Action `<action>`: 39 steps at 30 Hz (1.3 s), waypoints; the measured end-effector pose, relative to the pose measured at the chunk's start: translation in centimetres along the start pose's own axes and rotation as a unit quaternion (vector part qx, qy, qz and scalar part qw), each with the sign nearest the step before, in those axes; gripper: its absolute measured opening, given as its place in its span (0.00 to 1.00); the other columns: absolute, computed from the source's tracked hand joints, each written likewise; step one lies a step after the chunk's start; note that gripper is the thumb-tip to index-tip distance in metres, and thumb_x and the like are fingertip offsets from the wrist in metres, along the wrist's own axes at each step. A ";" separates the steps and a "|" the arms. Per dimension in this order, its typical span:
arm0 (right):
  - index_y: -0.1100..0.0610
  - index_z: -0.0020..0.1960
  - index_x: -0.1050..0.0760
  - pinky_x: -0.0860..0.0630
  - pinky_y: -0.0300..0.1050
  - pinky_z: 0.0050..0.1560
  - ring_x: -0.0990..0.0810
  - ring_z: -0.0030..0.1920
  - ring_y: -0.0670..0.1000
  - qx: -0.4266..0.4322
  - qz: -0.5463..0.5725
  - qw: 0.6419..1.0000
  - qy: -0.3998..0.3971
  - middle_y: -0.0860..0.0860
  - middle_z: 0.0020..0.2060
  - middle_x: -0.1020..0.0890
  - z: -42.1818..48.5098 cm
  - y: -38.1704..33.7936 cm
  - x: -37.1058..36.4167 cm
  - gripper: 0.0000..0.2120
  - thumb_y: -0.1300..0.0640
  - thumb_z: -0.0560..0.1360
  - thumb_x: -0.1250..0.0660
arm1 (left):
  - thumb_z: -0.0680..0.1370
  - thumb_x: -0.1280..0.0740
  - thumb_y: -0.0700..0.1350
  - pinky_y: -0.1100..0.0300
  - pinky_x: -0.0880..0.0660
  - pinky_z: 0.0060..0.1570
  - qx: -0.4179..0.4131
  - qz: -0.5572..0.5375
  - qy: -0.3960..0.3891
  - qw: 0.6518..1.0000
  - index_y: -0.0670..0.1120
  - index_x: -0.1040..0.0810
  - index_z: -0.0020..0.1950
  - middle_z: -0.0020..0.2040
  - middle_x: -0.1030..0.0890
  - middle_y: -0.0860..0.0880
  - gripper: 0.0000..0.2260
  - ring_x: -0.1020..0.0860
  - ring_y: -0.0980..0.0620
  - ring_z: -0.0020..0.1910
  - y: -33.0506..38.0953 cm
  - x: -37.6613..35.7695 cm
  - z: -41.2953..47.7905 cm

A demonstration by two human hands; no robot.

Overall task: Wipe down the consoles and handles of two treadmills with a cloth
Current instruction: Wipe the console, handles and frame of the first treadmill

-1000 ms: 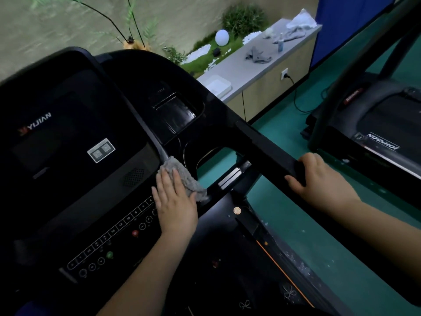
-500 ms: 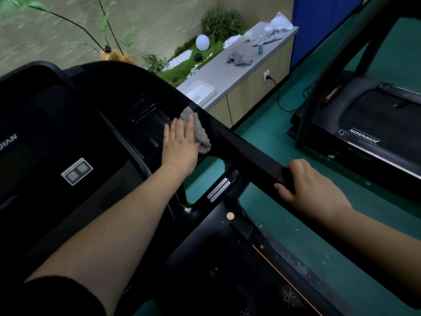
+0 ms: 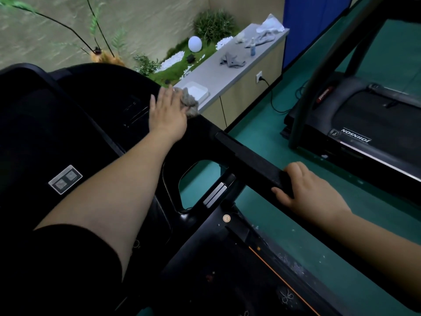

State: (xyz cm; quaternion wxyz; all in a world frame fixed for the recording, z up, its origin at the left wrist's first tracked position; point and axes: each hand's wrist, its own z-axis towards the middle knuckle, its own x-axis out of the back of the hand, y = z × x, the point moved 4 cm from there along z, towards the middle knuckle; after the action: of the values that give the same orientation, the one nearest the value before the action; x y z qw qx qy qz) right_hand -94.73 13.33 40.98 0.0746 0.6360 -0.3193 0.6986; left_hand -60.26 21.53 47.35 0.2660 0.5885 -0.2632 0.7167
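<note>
Right now the left hand point(image 3: 167, 111) is lying flat with its fingers stretched out, pressing a crumpled grey cloth point(image 3: 189, 103) down on the far right edge of the black console point(image 3: 75, 115). Most of the cloth is sticking out past the fingertips, and the palm is covering the rest, so the hand is pushing on it, not squeezing it. The arm is reaching across the console, past a small silver sticker point(image 3: 65, 179) on the dark panel. The right hand point(image 3: 306, 189) is curling around the near end of the black handle point(image 3: 250, 159) — its fingers are going over the top and its thumb is sitting along the side, so it is gripping the bar firmly. This handle is sticking out from the console's right side, well apart from the cloth. Off to the right, on the green floor point(image 3: 262, 124), a second treadmill point(image 3: 364, 124) is standing with white letters on its front. Behind the console a long grey counter point(image 3: 218, 74) is holding another grey rag point(image 3: 232, 60), a little bottle point(image 3: 252, 49) and a white tray point(image 3: 198, 91) — the tray is showing just behind the cloth.
</note>
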 end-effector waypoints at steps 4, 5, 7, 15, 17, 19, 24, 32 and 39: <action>0.53 0.51 0.36 0.29 0.47 0.41 0.25 0.44 0.55 0.002 -0.001 1.000 0.003 0.51 0.46 0.30 -0.1 0.1 -0.1 0.17 0.40 0.75 0.40 | 0.81 0.47 0.50 0.46 0.58 0.75 0.006 -0.045 0.008 0.999 0.45 0.38 0.74 0.77 0.44 0.45 0.22 0.52 0.45 0.77 2.5 -0.5 -0.5; 0.53 0.50 0.37 0.30 0.47 0.41 0.25 0.44 0.55 0.004 -0.001 1.000 0.004 0.50 0.46 0.30 0.0 0.1 -0.1 0.17 0.40 0.75 0.40 | 0.81 0.47 0.49 0.45 0.58 0.75 -0.019 -0.056 0.009 0.998 0.44 0.36 0.73 0.76 0.42 0.44 0.21 0.50 0.44 0.77 3.9 -0.9 -1.8; 0.53 0.49 0.38 0.31 0.46 0.39 0.26 0.43 0.54 0.005 -0.001 1.000 0.004 0.49 0.44 0.32 0.0 0.0 0.0 0.17 0.40 0.75 0.40 | 0.81 0.45 0.48 0.46 0.58 0.75 -0.054 -0.108 0.013 0.993 0.44 0.33 0.71 0.75 0.39 0.45 0.19 0.49 0.45 0.77 7.0 -1.6 -5.2; 0.53 0.49 0.37 0.31 0.47 0.40 0.25 0.45 0.55 0.006 0.005 1.000 0.004 0.50 0.46 0.30 0.0 -0.1 0.0 0.17 0.41 0.75 0.39 | 0.71 0.37 0.29 0.52 0.50 0.75 -0.101 -0.291 0.036 0.951 0.49 0.29 0.70 0.59 0.25 0.47 0.29 0.30 0.45 0.65 11.1 -1.6 -15.8; 0.53 0.49 0.38 0.31 0.47 0.40 0.25 0.45 0.56 0.005 0.012 1.000 0.003 0.50 0.46 0.31 0.0 -0.1 0.0 0.16 0.41 0.75 0.39 | 0.74 0.37 0.33 0.48 0.37 0.71 -0.050 -0.309 -0.006 0.950 0.51 0.30 0.70 0.58 0.25 0.48 0.26 0.28 0.46 0.61 9.1 -1.0 -16.6; 0.52 0.48 0.38 0.31 0.48 0.40 0.25 0.44 0.56 0.001 0.022 1.000 -0.001 0.49 0.45 0.32 0.0 -0.1 0.0 0.16 0.41 0.75 0.39 | 0.77 0.37 0.39 0.47 0.29 0.63 0.028 -0.290 -0.011 0.957 0.51 0.33 0.71 0.60 0.26 0.48 0.23 0.27 0.47 0.59 6.2 -0.5 -18.0; 0.53 0.47 0.40 0.31 0.47 0.39 0.26 0.44 0.56 0.002 0.021 1.000 -0.003 0.50 0.45 0.32 0.0 -0.1 0.1 0.16 0.41 0.75 0.39 | 0.81 0.43 0.53 0.51 0.58 0.74 -0.038 -0.045 -0.138 0.989 0.48 0.57 0.78 0.74 0.38 0.46 0.32 0.40 0.49 0.74 4.6 -3.7 -24.6; 0.54 0.49 0.38 0.34 0.46 0.37 0.31 0.39 0.54 -0.009 0.027 1.000 -0.006 0.49 0.45 0.33 -0.2 0.0 0.3 0.17 0.42 0.76 0.39 | 0.80 0.40 0.46 0.49 0.58 0.74 0.020 -0.056 -0.086 0.994 0.41 0.54 0.77 0.70 0.36 0.40 0.32 0.38 0.43 0.71 11.3 -6.5 -19.3; 0.55 0.52 0.37 0.33 0.47 0.38 0.28 0.40 0.56 -0.016 0.028 0.999 -0.004 0.53 0.49 0.30 -0.1 -0.1 0.4 0.18 0.41 0.75 0.38 | 0.70 0.34 0.35 0.50 0.51 0.73 -0.013 -0.034 0.014 0.999 0.41 0.41 0.76 0.60 0.25 0.43 0.34 0.27 0.46 0.63 8.8 -6.4 -23.0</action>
State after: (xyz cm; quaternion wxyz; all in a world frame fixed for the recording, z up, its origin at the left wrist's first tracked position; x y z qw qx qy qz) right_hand -94.89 13.35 41.38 0.0636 0.6285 -0.3482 0.6926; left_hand -81.43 30.61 36.63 0.3015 0.5831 -0.2488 0.7122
